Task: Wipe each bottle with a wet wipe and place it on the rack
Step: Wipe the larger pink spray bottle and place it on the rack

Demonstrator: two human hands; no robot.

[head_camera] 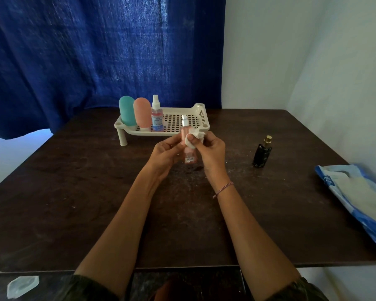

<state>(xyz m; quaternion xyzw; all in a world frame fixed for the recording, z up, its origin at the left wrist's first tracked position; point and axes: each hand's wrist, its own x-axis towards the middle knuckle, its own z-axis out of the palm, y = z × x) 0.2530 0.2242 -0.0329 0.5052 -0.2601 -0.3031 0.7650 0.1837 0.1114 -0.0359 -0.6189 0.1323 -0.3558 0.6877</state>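
Observation:
My left hand [165,154] grips a small pink spray bottle [189,154] upright above the table's middle. My right hand [211,151] pinches a crumpled white wet wipe [193,137] against the bottle's upper side. On the white perforated rack [182,122] behind stand a teal bottle [126,110], a salmon bottle [142,112] and a clear spray bottle with pink liquid [157,115], all at its left end. A black bottle with a gold cap [262,154] stands on the table to the right.
A blue and white wet wipe pack [356,196] lies open at the right edge of the dark wooden table [74,192]. A blue curtain [96,51] hangs behind the table. A pale wall [313,61] runs along the right side.

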